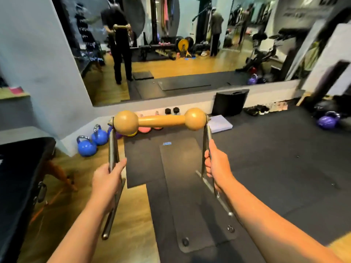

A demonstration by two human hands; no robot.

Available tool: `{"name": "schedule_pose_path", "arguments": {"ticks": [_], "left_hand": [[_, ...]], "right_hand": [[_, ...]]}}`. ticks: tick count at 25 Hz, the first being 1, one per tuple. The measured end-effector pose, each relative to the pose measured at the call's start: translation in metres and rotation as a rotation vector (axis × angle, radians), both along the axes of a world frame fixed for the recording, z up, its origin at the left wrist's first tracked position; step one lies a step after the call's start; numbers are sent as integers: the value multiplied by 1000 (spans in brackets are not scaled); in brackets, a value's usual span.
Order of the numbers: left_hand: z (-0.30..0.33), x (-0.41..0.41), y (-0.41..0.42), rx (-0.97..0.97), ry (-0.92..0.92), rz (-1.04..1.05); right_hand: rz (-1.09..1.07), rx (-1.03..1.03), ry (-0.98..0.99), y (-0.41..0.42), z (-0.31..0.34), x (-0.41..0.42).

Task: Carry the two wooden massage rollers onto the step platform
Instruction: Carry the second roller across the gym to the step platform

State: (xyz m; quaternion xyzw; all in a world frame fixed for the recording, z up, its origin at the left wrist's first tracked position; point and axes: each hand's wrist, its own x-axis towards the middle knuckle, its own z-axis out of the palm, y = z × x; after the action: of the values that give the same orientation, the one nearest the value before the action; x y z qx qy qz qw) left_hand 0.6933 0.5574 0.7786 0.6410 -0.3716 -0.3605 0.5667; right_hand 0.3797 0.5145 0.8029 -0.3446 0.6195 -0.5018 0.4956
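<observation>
**Wooden roller held up in both hands, facing the mirror**

From the head camera, I look down at my two bare arms reaching forward. My left hand [107, 174] is wrapped around the left metal handle [112, 149] of a wooden massage roller [160, 120], fingers [120, 164] clamped on the rod. My right hand [218, 164] grips the right metal handle [207, 143] the same way, its fingers closed round the bar. The roller itself is a dumbbell shape, two round wooden balls joined by a thinner wooden shaft, held level in the air between my hands and above them. The long metal rods run down past my wrists toward the floor.

I see only this one roller in my grip; I cannot tell where a second one is, nor pick out the step platform with any certainty.

Below the roller lies a dark exercise mat [182, 179] on black rubber flooring, with wood floor to the left. Blue kettlebells [91, 141] stand by the wall at the left, and a purple kettlebell [327, 120] sits well apart at the right. A wall mirror [190, 44] ahead shows a person's reflection holding the roller up. A black padded bench [20, 177] fills the lower left edge.
</observation>
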Motion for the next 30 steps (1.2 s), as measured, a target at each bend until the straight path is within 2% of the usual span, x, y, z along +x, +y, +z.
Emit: {"name": "schedule_pose_path", "arguments": {"ticks": [6, 13, 16, 22, 30], "left_hand": [[93, -53, -92, -207, 14, -318], [175, -125, -125, -267, 125, -704], [205, -172, -120, -300, 190, -805], [274, -278, -72, -295, 291, -1162], [308, -429, 19, -355, 297, -1402]], "right_hand": [[-300, -159, 130, 1, 88, -54], [-613, -302, 185, 79, 173, -96], [-748, -310, 256, 123, 212, -113], [-1085, -370, 425, 228, 279, -153], [-1379, -420, 512, 356, 297, -240]]}}
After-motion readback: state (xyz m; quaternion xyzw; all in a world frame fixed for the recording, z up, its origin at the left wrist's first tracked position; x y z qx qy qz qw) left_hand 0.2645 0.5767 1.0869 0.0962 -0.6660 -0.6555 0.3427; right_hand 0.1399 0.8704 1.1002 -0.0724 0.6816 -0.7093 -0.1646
